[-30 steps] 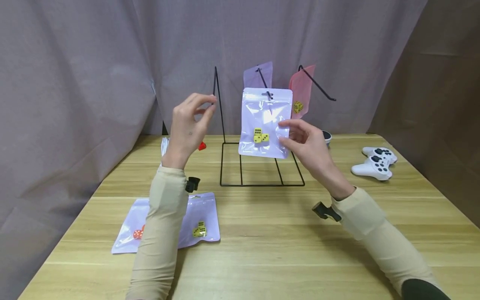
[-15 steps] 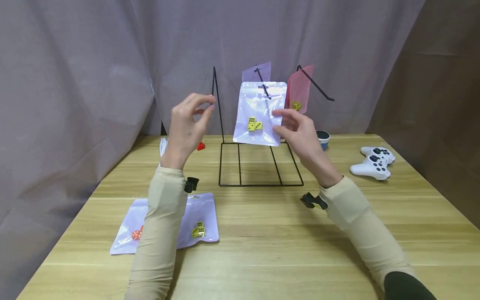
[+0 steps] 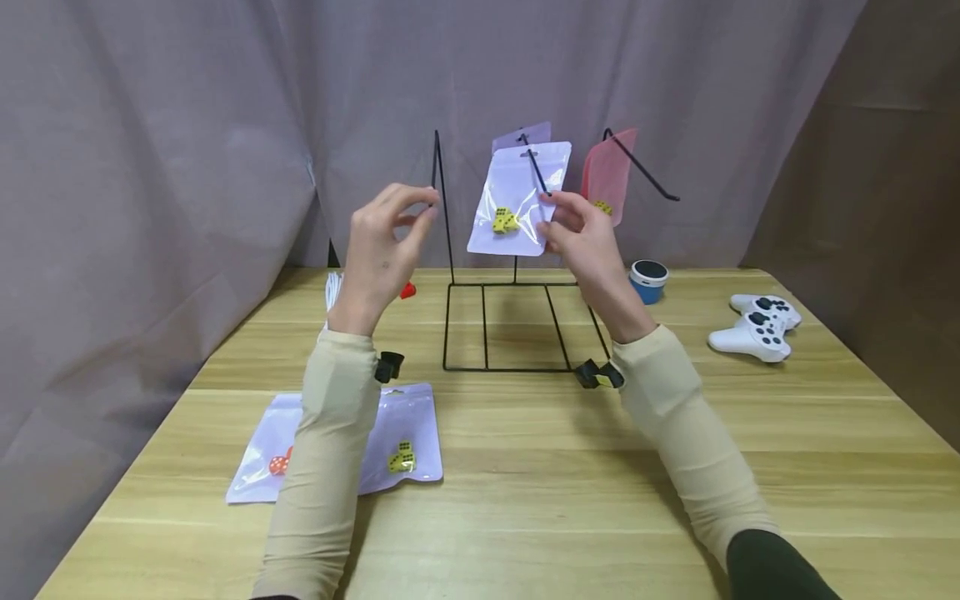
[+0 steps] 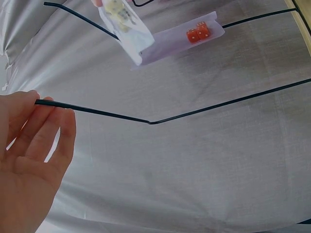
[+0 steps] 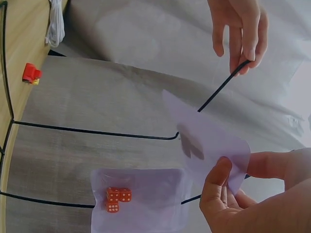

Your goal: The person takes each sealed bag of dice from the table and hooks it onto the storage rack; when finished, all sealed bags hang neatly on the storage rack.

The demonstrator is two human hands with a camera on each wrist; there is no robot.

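A black wire rack [image 3: 517,367] stands at the table's middle. My right hand [image 3: 558,221] pinches the right edge of a lilac bag of yellow dice [image 3: 517,200], whose top hole sits over the middle hook [image 3: 537,173]. From the right wrist, thumb and fingers [image 5: 228,189] grip the bag's corner [image 5: 214,141]. Behind it hangs a lilac bag with red dice [image 5: 141,199] [image 4: 184,39]. The fingertips of my left hand [image 3: 420,208] rest on the tip of the left hook [image 4: 97,111], with the thumb apart from the wire.
A pink bag [image 3: 609,167] hangs on the right hook. Two lilac dice bags [image 3: 408,433] lie on the table under my left forearm. A blue cup [image 3: 648,281], a white game controller [image 3: 756,329], a small red piece [image 3: 407,291] and a white cable [image 3: 331,292] sit around the rack.
My right hand has carried the yellow-dice bag up and back along the middle hook, towards the bag behind it. My left hand has stayed on the left hook.
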